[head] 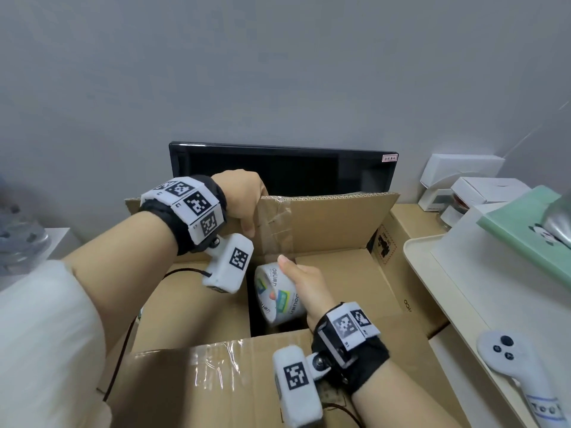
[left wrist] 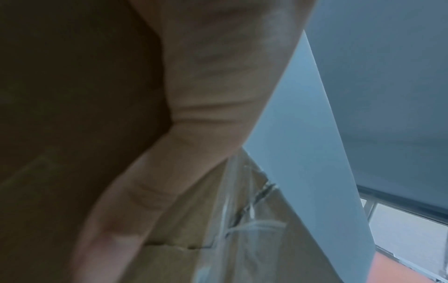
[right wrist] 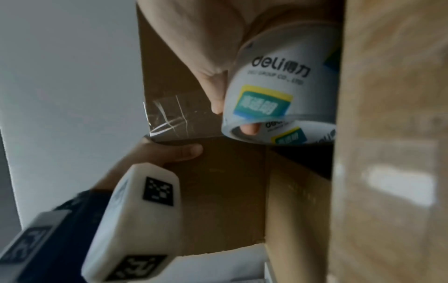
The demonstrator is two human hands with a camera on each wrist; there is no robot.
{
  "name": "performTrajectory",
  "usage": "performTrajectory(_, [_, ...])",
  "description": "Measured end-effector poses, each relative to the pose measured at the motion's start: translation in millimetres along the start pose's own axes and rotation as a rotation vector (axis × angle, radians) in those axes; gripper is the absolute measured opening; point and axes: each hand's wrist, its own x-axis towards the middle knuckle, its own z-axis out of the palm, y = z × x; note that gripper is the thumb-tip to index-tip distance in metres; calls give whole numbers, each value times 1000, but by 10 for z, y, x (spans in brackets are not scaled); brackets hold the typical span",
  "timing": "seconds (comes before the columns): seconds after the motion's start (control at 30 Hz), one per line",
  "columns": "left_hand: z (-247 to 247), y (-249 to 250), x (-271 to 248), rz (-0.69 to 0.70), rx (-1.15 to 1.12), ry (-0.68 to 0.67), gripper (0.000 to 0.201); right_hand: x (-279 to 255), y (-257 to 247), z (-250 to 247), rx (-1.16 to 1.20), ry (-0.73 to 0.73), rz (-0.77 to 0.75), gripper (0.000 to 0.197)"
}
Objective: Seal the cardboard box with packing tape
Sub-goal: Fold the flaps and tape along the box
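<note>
A brown cardboard box (head: 349,273) stands in front of me with its top flaps unfolded. The far flap (head: 327,220) stands upright with old clear tape on it. My left hand (head: 247,202) grips that flap's top left edge, thumb on the near face, fingers over the back; the thumb (left wrist: 135,201) lies against the taped cardboard (left wrist: 242,239). My right hand (head: 304,285) holds a white roll of packing tape (head: 276,295) over the dark opening of the box. In the right wrist view a finger passes through the core of the roll (right wrist: 283,92), and my left hand (right wrist: 174,153) shows on the flap.
A black monitor (head: 284,168) stands behind the box against the grey wall. To the right are white boxes (head: 469,180), a cream tray (head: 432,273), a green book (head: 531,223) and a white controller (head: 506,356). The near flap (head: 216,375) carries clear tape.
</note>
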Motion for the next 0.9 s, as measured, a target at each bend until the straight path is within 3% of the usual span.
performTrajectory(0.13, [-11,-57,-15,77,-107,-18,55,116,19,90,-63,12,8,38])
performTrajectory(0.27, [-10,-114,-20,199,-165,-67,61,319,155,134,-163,79,-25,61])
performTrajectory(0.43, [26,-111,-20,228,-220,73,70,385,179,148,-237,94,-37,64])
performTrajectory(0.57, [61,-121,38,203,-104,174,48,323,99,171,-274,102,-43,57])
performTrajectory(0.7, [44,-54,130,174,-37,215,44,252,47,151,-254,106,-107,52])
performTrajectory(0.83, [63,-30,178,187,21,241,28,211,99,124,-188,7,-165,48])
performTrajectory(0.9, [101,-47,175,214,64,235,32,191,138,90,-161,-47,-165,33])
